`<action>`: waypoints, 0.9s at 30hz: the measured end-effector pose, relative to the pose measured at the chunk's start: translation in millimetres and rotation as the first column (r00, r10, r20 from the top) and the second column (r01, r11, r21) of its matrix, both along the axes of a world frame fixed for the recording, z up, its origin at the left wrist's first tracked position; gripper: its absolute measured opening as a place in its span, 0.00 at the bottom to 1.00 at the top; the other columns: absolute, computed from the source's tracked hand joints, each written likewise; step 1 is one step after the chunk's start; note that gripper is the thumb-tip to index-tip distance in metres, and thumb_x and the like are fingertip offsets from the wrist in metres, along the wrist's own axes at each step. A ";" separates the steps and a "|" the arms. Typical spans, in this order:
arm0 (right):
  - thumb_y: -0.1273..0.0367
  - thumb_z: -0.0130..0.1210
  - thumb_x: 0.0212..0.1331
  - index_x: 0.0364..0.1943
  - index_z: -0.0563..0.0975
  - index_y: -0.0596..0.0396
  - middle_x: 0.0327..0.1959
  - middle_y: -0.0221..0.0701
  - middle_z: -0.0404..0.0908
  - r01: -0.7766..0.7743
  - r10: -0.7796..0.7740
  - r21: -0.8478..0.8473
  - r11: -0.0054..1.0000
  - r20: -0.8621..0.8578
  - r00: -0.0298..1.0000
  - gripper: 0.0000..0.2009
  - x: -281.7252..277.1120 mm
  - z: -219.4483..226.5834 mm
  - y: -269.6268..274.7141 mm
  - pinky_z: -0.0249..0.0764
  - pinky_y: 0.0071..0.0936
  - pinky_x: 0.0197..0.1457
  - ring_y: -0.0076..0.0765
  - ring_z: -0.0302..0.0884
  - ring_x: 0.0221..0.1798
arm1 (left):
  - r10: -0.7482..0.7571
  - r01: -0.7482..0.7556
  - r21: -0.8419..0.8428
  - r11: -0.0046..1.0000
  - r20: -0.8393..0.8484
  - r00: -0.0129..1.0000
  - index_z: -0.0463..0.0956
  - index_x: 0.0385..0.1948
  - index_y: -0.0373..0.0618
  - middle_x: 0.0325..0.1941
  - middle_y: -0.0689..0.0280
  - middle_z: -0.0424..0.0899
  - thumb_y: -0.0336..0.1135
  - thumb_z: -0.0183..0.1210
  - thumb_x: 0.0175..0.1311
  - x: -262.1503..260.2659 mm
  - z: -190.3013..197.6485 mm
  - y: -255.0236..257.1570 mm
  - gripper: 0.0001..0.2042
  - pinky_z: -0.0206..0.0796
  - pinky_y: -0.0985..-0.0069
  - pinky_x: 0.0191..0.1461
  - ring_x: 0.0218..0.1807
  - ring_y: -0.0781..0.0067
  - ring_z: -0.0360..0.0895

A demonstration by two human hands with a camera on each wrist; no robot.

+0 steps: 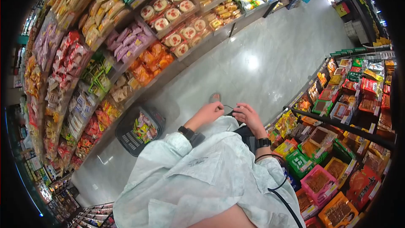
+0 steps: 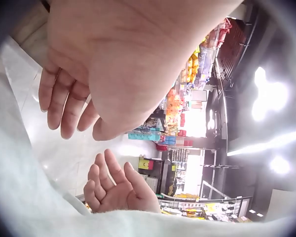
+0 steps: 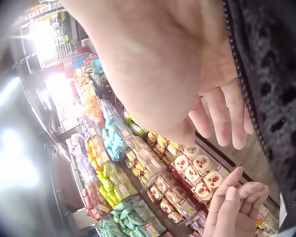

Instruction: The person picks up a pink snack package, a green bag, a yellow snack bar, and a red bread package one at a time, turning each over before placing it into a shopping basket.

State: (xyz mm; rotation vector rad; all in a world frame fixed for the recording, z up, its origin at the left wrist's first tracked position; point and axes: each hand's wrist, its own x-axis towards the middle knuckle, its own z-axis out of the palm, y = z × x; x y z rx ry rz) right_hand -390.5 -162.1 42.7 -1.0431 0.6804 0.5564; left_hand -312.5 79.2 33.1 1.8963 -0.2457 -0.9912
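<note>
In the head view my left hand [image 1: 209, 113] and right hand [image 1: 248, 116] are held close together in front of the pale shirt [image 1: 202, 169], a small gap between them. A thin dark line [image 1: 228, 107] spans this gap; I cannot tell whether the fingers hold it. The left wrist view shows the left hand [image 2: 113, 64] with relaxed fingers hanging down and the right hand [image 2: 121, 190] facing it, loosely curled. Neither palm shows an object. From the right wrist, the right hand [image 3: 158, 64] has loose fingers near a black perforated fabric [image 3: 266, 94].
A dark shopping basket [image 1: 128, 141] with colourful packets stands on the floor [image 1: 253, 71] at left. Tiered shelves of wrapped snacks [image 1: 173, 14] curve along the left. Trays of packaged food [image 1: 316, 181] line the right, with a black rail [image 1: 337, 124] across them. A black cable [image 1: 280, 196] hangs by the right sleeve.
</note>
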 end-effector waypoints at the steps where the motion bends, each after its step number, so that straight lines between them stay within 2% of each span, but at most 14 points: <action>1: 0.64 0.50 0.76 0.62 0.72 0.56 0.56 0.37 0.82 -0.047 0.048 -0.025 0.999 0.013 0.999 0.17 12.9 6.1 -3.7 0.81 0.31 0.58 0.36 0.85 0.53 | 0.017 -0.017 0.000 1.000 -0.025 1.000 0.80 0.48 0.44 0.32 0.68 0.83 0.41 0.62 0.67 7.0 2.1 -4.9 0.14 0.70 0.74 0.41 0.34 0.76 0.77; 4: 0.63 0.52 0.75 0.60 0.73 0.54 0.53 0.34 0.83 -0.095 0.093 -0.044 0.994 -0.048 0.995 0.16 43.6 4.0 -21.5 0.81 0.29 0.55 0.34 0.85 0.52 | 0.044 -0.043 0.021 0.999 -0.051 0.998 0.80 0.49 0.45 0.32 0.69 0.83 0.41 0.62 0.67 21.0 -3.8 -17.6 0.14 0.69 0.75 0.40 0.34 0.77 0.77; 9: 0.62 0.54 0.74 0.59 0.75 0.51 0.51 0.31 0.83 -0.147 0.147 -0.024 0.989 -0.030 0.989 0.16 89.4 -4.3 -72.1 0.80 0.26 0.52 0.29 0.85 0.47 | 0.077 -0.069 0.098 0.993 -0.081 0.994 0.80 0.49 0.44 0.32 0.67 0.83 0.40 0.62 0.67 55.4 -21.9 -48.2 0.14 0.70 0.75 0.40 0.33 0.76 0.78; 11: 0.61 0.55 0.73 0.58 0.76 0.50 0.51 0.30 0.83 -0.143 0.142 -0.038 0.989 -0.030 0.989 0.15 119.0 -8.3 -105.1 0.79 0.26 0.52 0.28 0.84 0.46 | 0.036 -0.035 0.106 0.994 -0.004 0.999 0.80 0.49 0.43 0.32 0.66 0.84 0.39 0.62 0.67 83.7 -49.5 -64.7 0.14 0.70 0.75 0.40 0.34 0.76 0.79; 14: 0.61 0.55 0.72 0.57 0.76 0.49 0.51 0.29 0.83 -0.083 0.082 -0.065 0.994 -0.016 0.997 0.15 158.5 -20.6 -158.5 0.78 0.27 0.53 0.28 0.83 0.47 | 0.143 -0.133 0.218 0.967 -0.032 0.989 0.81 0.47 0.44 0.40 0.61 0.89 0.43 0.61 0.67 121.1 -83.4 -83.6 0.15 0.74 0.71 0.47 0.42 0.69 0.85; 15: 0.61 0.54 0.72 0.57 0.76 0.50 0.50 0.28 0.83 -0.121 0.126 -0.124 0.985 0.032 0.992 0.15 171.0 -17.9 -170.9 0.77 0.27 0.54 0.28 0.83 0.48 | 0.177 -0.168 0.193 0.967 -0.033 0.984 0.81 0.47 0.43 0.39 0.61 0.88 0.43 0.61 0.67 139.4 -78.1 -93.7 0.15 0.74 0.71 0.47 0.41 0.69 0.85; 18: 0.60 0.54 0.72 0.56 0.76 0.50 0.50 0.28 0.83 -0.185 0.189 -0.084 0.979 0.044 0.981 0.15 206.3 -9.9 -210.9 0.77 0.26 0.53 0.27 0.82 0.46 | 0.309 -0.304 0.087 0.949 -0.050 0.950 0.80 0.47 0.41 0.36 0.62 0.87 0.41 0.60 0.69 181.5 -63.7 -132.6 0.13 0.74 0.74 0.45 0.39 0.72 0.84; 20: 0.60 0.55 0.72 0.57 0.76 0.50 0.48 0.28 0.83 -0.163 0.167 -0.065 0.984 0.046 0.985 0.15 229.1 -16.1 -232.1 0.77 0.24 0.51 0.25 0.82 0.44 | 0.403 -0.404 0.000 0.915 -0.078 0.912 0.79 0.47 0.41 0.35 0.63 0.87 0.39 0.59 0.71 209.9 -39.3 -160.1 0.12 0.74 0.76 0.44 0.38 0.75 0.83; 23: 0.61 0.54 0.72 0.57 0.76 0.50 0.48 0.28 0.83 -0.181 0.182 -0.045 0.982 0.022 0.983 0.15 259.9 -20.7 -250.4 0.77 0.23 0.50 0.24 0.81 0.43 | 0.497 -0.499 -0.018 0.867 -0.049 0.866 0.78 0.48 0.41 0.35 0.64 0.86 0.37 0.58 0.72 236.0 -13.0 -192.3 0.11 0.73 0.76 0.43 0.38 0.76 0.82; 26: 0.62 0.54 0.72 0.57 0.76 0.50 0.49 0.29 0.83 -0.180 0.180 -0.031 0.983 0.005 0.984 0.14 294.9 -26.0 -268.4 0.77 0.23 0.48 0.24 0.81 0.43 | 0.506 -0.508 -0.017 0.861 -0.073 0.859 0.78 0.48 0.41 0.35 0.65 0.85 0.36 0.58 0.72 259.2 -23.3 -200.4 0.10 0.73 0.77 0.44 0.38 0.76 0.82; 27: 0.62 0.54 0.72 0.57 0.76 0.50 0.49 0.29 0.82 -0.173 0.173 -0.019 0.985 0.003 0.985 0.15 306.5 -29.0 -273.1 0.77 0.23 0.48 0.24 0.81 0.43 | 0.508 -0.508 -0.007 0.861 -0.036 0.861 0.78 0.48 0.41 0.35 0.65 0.85 0.36 0.58 0.72 268.1 -26.3 -200.4 0.10 0.73 0.77 0.44 0.38 0.77 0.82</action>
